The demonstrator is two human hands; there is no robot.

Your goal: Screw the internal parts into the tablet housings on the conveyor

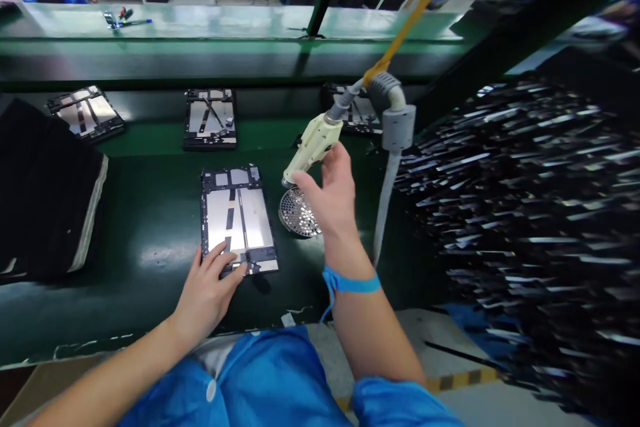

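Observation:
An opened tablet chassis [238, 213] with silver plates lies on the dark green bench in front of me. My left hand [207, 290] rests on its near left corner, fingers spread flat on it. My right hand [333, 197] is wrapped round the grip of a cream electric screwdriver [313, 143], which hangs from a grey cable and a yellow cord. The tool's tip points down at a round metal dish of screws [297, 213] just right of the tablet.
Three more opened tablets [210, 117] [86, 110] [357, 113] lie on the conveyor belt behind. A black stack [45, 187] sits at the left. A blurred rack of dark parts [525, 213] fills the right. Small tools [120, 17] lie on the far shelf.

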